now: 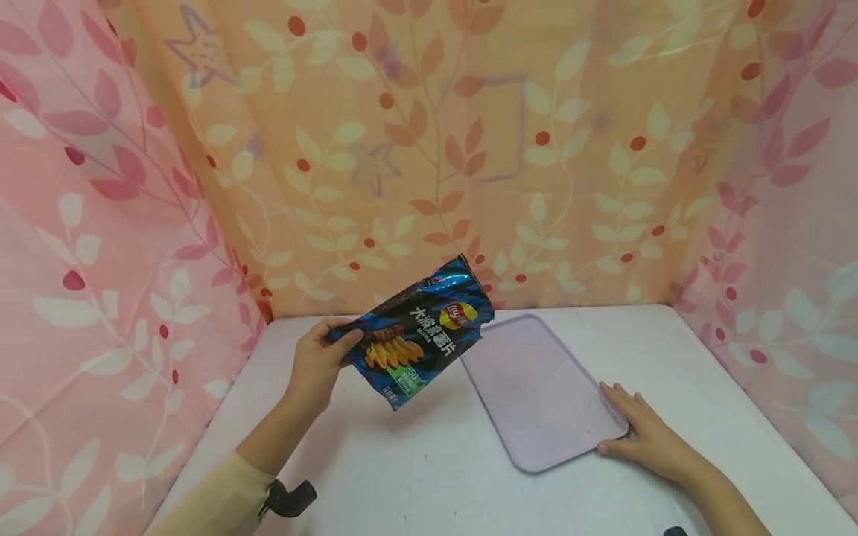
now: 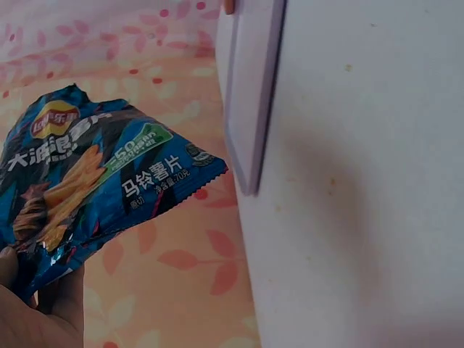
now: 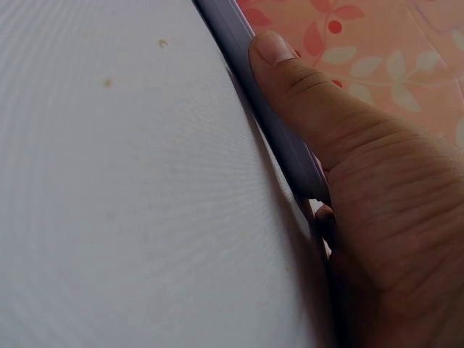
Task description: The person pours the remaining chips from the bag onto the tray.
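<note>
In the head view my left hand (image 1: 320, 363) pinches a blue and black bag of potato chips (image 1: 429, 331) by its left end, thumb on the printed front. The bag is held tilted above the table, and its top edge looks torn. The left wrist view shows the printed front of the chip bag (image 2: 87, 174) too. My right hand (image 1: 653, 439) grips the near right corner of a flat lilac tray (image 1: 536, 387), thumb on the near edge and fingers along the right side. In the right wrist view the thumb lies against the tray's rim (image 3: 279, 138).
The tray lies slanted on a white table (image 1: 415, 476) with a few small specks on it. An orange leaf-patterned curtain (image 1: 429, 171) hangs behind the table, with pink curtains (image 1: 100, 298) at both sides. A black wrist mount (image 1: 291, 497) sits by the left sleeve.
</note>
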A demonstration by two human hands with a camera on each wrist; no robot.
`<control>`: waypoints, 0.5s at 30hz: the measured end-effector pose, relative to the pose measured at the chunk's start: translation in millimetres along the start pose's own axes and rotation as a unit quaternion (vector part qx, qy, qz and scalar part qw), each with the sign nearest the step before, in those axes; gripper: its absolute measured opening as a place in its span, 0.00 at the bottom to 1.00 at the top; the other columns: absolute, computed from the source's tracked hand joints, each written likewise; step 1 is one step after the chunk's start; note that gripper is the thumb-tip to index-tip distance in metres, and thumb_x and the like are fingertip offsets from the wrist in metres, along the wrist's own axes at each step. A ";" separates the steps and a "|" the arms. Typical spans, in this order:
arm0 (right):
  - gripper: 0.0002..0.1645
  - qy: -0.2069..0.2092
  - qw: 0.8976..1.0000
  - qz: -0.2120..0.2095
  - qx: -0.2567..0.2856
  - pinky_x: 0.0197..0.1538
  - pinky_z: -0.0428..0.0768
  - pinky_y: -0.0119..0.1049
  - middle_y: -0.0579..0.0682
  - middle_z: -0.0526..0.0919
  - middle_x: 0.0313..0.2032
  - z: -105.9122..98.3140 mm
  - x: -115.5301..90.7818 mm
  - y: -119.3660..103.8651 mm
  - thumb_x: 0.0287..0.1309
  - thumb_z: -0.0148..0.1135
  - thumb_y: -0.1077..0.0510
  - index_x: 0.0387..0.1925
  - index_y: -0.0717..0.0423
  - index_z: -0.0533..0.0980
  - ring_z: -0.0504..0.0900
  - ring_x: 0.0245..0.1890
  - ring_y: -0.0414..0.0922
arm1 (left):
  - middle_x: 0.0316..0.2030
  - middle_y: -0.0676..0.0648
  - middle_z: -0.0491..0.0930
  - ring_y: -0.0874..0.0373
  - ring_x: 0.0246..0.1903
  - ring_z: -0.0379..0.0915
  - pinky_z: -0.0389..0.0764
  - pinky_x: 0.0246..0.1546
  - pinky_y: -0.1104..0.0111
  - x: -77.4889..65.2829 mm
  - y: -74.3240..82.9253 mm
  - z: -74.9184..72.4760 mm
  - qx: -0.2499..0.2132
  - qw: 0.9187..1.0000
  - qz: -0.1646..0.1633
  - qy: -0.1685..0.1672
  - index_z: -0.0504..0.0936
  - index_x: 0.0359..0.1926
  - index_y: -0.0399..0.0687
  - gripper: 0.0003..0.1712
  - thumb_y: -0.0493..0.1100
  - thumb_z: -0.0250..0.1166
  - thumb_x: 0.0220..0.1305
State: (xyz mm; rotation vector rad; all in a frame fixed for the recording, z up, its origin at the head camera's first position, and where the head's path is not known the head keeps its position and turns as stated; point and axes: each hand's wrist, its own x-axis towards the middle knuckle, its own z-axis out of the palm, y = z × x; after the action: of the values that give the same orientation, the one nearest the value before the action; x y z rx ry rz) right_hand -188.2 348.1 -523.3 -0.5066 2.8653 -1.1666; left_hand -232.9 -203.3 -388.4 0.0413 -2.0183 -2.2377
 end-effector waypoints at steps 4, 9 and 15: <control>0.63 -0.008 1.000 0.002 -0.021 0.66 0.35 0.81 0.75 0.47 0.76 -1.9 5.6 -3.6 0.51 0.79 0.44 0.81 0.48 0.53 0.38 0.72 0.84 | 0.44 0.49 0.85 0.57 0.39 0.84 0.87 0.46 0.65 3.0 -1.6 2.8 -0.013 1.000 0.015 -0.006 0.81 0.52 0.45 0.16 0.43 0.72 0.66; 0.63 -0.010 1.000 0.008 -0.029 0.64 0.37 0.83 0.75 0.47 0.77 -2.2 5.0 -4.9 0.51 0.78 0.43 0.81 0.46 0.53 0.38 0.71 0.84 | 0.50 0.47 0.80 0.56 0.42 0.82 0.86 0.45 0.66 9.2 11.3 18.7 0.002 0.999 0.031 -0.011 0.83 0.49 0.48 0.14 0.43 0.73 0.65; 0.62 -0.009 1.000 0.003 -0.028 0.63 0.37 0.83 0.75 0.47 0.76 -2.7 4.5 -5.7 0.52 0.78 0.43 0.81 0.47 0.53 0.38 0.71 0.85 | 0.51 0.47 0.82 0.56 0.45 0.82 0.86 0.46 0.66 16.1 18.2 37.6 -0.002 0.999 0.040 -0.031 0.82 0.51 0.43 0.15 0.42 0.72 0.66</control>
State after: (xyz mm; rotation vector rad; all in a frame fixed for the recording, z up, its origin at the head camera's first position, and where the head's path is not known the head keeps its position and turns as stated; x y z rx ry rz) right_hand -191.2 344.7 -516.9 -0.5058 2.8885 -1.0780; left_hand -251.4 -169.8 -365.3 -0.1088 -2.0075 -2.2197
